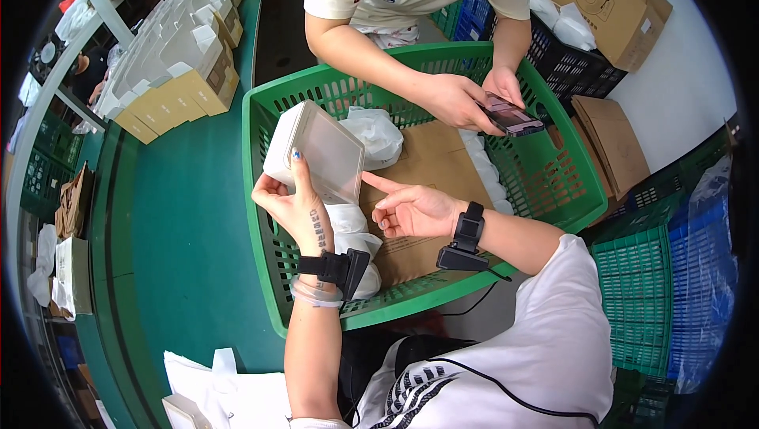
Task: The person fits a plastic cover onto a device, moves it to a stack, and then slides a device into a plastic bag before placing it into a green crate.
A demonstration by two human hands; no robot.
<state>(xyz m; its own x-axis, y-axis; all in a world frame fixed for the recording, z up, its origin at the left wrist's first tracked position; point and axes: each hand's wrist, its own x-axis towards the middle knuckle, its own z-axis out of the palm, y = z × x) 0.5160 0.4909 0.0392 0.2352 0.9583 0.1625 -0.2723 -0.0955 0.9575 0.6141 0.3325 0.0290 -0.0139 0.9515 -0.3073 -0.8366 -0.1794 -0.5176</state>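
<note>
My left hand (294,209) is closed around the lower left of a white, round-cornered, box-shaped device (330,152) with a flat greyish face. The thumb lies along that face, and the device is tilted above a green plastic basket (254,192). My right hand (421,209) holds nothing. Its index finger points at the device's lower right edge, where I cannot tell touching from just apart; the other fingers curl loosely. Inside the basket are white-wrapped bundles (373,136) and a brown cardboard sheet (443,162).
Across the basket, another person's hands (466,101) hold a phone (512,117). Open cardboard boxes (178,81) line the green table (190,271) at left. White bags (217,385) lie at lower left. Stacked green crates (632,294) and a black crate (565,61) stand at right.
</note>
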